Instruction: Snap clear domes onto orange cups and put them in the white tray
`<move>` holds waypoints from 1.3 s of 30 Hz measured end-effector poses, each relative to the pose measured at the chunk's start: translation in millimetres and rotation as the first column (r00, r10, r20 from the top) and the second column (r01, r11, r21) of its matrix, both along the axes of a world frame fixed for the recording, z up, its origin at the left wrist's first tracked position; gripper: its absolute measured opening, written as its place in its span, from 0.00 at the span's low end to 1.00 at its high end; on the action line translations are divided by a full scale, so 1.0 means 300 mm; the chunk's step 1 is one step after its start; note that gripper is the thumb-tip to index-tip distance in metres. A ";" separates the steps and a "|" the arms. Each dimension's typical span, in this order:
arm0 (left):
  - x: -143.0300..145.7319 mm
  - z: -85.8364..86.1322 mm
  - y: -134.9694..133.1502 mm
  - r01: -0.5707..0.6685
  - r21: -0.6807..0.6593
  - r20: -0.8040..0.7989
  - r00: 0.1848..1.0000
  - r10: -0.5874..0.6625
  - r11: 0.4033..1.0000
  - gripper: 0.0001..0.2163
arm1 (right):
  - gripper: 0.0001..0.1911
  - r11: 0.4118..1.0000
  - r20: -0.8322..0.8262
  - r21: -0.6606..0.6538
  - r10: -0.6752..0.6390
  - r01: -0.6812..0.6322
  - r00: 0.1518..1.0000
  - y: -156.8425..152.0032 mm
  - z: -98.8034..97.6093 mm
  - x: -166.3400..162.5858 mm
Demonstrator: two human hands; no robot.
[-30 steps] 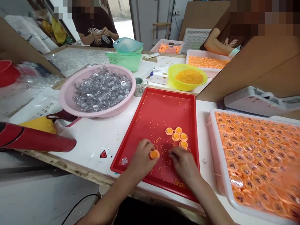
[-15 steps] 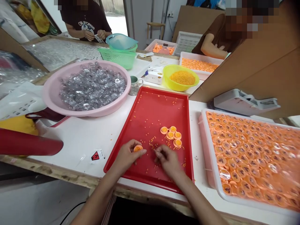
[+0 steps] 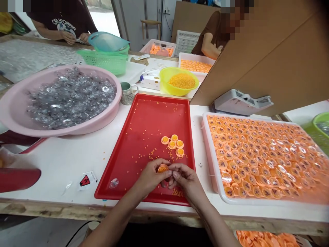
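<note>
Two hands over a red tray, seen from across the bench. The left hand (image 3: 151, 175) and right hand (image 3: 184, 178) are drawn close together in a narrow grip, with the fingers curled around an orange disc (image 3: 162, 168). The disc sits between them, low over the tray's near end, and is partly hidden by the fingers. Five similar discs (image 3: 172, 142) lie in a loose cluster farther up the red tray (image 3: 144, 116), among scattered orange beads (image 3: 154, 152). A single clear dome (image 3: 114, 183) rests near the tray's front left corner. To the right, a white bin (image 3: 210, 154) holds rows of orange discs, many with clear domes. To the left, a pink basin (image 3: 77, 132) is heaped with clear domes (image 3: 69, 99). A yellow bowl (image 3: 177, 91) of orange beads stands beyond the tray.

Risks (judged): Uneven pressure could let the disc slip or squeeze it out of shape, and a sudden release could drop it among the loose beads. Any beads it carries could spill if it tilts. A sleeve or wrist brushing the tray could scatter the cluster or send the loose dome rolling.
</note>
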State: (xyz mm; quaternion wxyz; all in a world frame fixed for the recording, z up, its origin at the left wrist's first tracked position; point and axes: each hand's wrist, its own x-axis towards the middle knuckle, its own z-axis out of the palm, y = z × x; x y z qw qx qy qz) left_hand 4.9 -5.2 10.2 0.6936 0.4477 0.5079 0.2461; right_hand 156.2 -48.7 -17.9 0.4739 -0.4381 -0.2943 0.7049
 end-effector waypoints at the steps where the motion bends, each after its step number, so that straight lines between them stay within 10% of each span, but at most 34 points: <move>1: 0.004 -0.003 0.002 -0.006 0.006 -0.015 1.000 0.006 1.000 0.15 | 0.10 1.000 0.020 0.008 -0.007 0.007 1.000 0.002 -0.003 0.002; 12: -0.024 -0.025 0.023 -0.116 -0.124 0.082 0.989 0.127 0.985 0.24 | 0.13 0.999 -0.086 -0.023 -0.028 0.026 0.996 0.003 0.013 0.042; 39: -0.054 -0.025 0.030 0.081 -0.013 0.147 0.986 -0.079 0.997 0.13 | 0.12 0.990 0.091 -0.003 -0.141 0.142 0.986 0.036 0.010 0.049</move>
